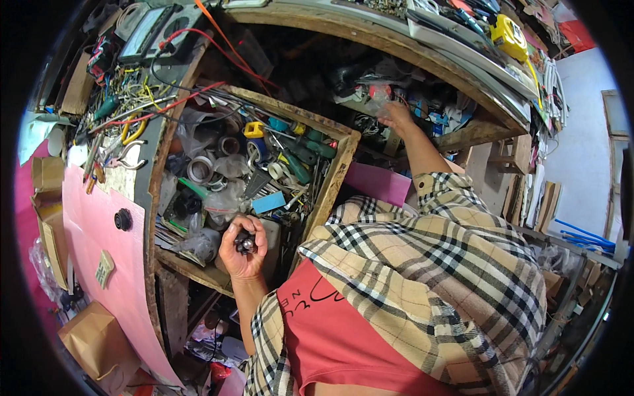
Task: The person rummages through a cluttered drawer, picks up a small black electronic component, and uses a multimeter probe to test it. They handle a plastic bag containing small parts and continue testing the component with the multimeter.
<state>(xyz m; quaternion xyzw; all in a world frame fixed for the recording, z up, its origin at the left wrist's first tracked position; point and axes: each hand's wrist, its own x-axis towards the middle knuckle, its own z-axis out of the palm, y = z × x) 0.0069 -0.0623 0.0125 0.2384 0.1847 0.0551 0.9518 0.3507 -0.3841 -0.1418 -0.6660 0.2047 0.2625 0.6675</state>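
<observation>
My left hand (243, 254) is palm up at the near edge of an open wooden drawer (340, 158), its fingers curled round a cluster of small dark round parts (246, 243); their kind is not clear. With my right arm stretched into the shadowed compartment under the bench top, my right hand (397, 119) pinches a clear plastic bag (378, 105) with something red at its top. Beside the left hand in the drawer are more clear bags (224, 201), a tape roll (200, 169), a light blue block (269, 202) and green-handled screwdrivers (297, 168).
On the bench at the left are a multimeter (162, 33) with red leads, pliers (125, 158) and a black knob (123, 219) on a pink sheet (99, 198). A yellow tape measure (508, 36) sits at the upper right. A paper bag (99, 340) stands lower left.
</observation>
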